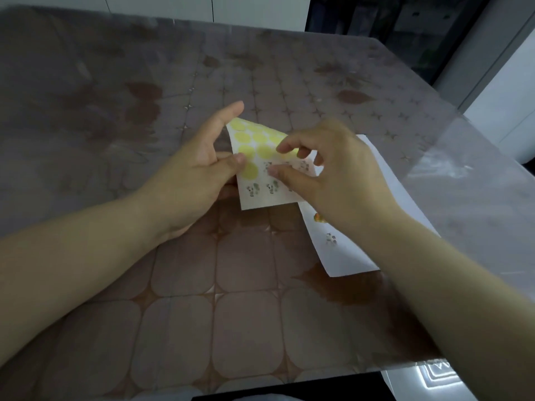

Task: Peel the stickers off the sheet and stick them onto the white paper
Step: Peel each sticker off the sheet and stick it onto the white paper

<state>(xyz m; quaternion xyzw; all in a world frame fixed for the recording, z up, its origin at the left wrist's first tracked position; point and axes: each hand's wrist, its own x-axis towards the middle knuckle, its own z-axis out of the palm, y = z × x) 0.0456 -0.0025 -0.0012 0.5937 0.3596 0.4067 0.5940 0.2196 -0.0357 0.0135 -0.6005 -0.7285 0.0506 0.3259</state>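
Observation:
A sticker sheet (pixel 260 195) with several yellow dots and small grey animal stickers is held above the table. My left hand (pixel 197 172) pinches its left edge between thumb and fingers. My right hand (pixel 327 169) rests over the sheet's right part, thumb and forefinger tips closed on a grey sticker (pixel 267 167) near the sheet's middle. The white paper (pixel 347 256) lies on the table below my right hand and forearm, largely hidden by them. An orange sticker (pixel 318 218) and a grey animal sticker (pixel 331 238) are stuck on it.
The table (pixel 202 314) has a brown patterned cloth under a clear plastic cover. Its right edge runs close to the white paper, and the near edge lies at the bottom of the view. A white wall and a dark cabinet stand behind.

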